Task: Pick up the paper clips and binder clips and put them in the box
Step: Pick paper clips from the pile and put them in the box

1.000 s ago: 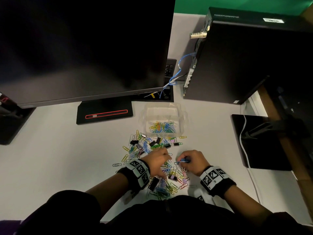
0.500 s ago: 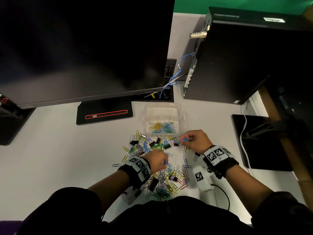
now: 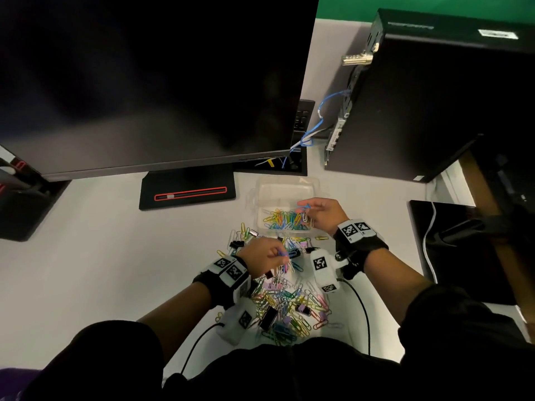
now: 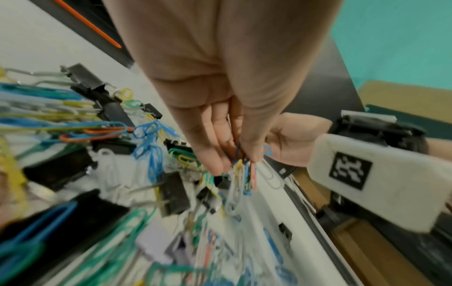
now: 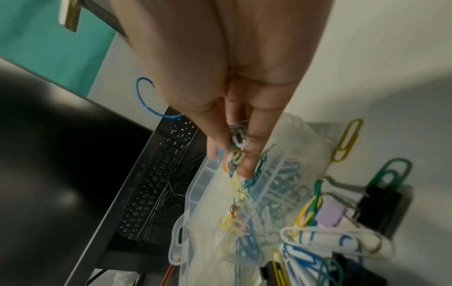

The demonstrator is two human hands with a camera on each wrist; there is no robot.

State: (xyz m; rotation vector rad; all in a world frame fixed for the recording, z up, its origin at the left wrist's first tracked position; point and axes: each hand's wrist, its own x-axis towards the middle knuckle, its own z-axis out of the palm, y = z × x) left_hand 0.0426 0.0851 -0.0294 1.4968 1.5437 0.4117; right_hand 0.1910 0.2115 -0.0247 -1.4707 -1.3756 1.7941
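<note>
A clear plastic box [image 3: 286, 185] [image 5: 303, 135] stands on the white desk with coloured paper clips in its near half. My right hand [image 3: 320, 214] [image 5: 234, 154] hovers over the box and pinches several paper clips [image 5: 236, 143]. A loose pile of coloured paper clips and black binder clips [image 3: 285, 302] [image 4: 102, 147] lies on the desk nearer to me. Over that pile my left hand [image 3: 267, 257] [image 4: 234, 158] pinches a small bunch of paper clips [image 4: 244, 178] that dangle from its fingertips.
A large dark monitor [image 3: 150, 82] on a black stand [image 3: 188, 192] fills the back left. A black computer tower [image 3: 434, 96] with a blue cable [image 3: 321, 117] stands back right. A keyboard [image 5: 156, 183] lies behind the box. A black pad [image 3: 451, 250] lies at right.
My right hand has carried its clips from the near pile forward to above the box. My left hand has lifted a bunch of clips out of the pile and moved slightly forward.
</note>
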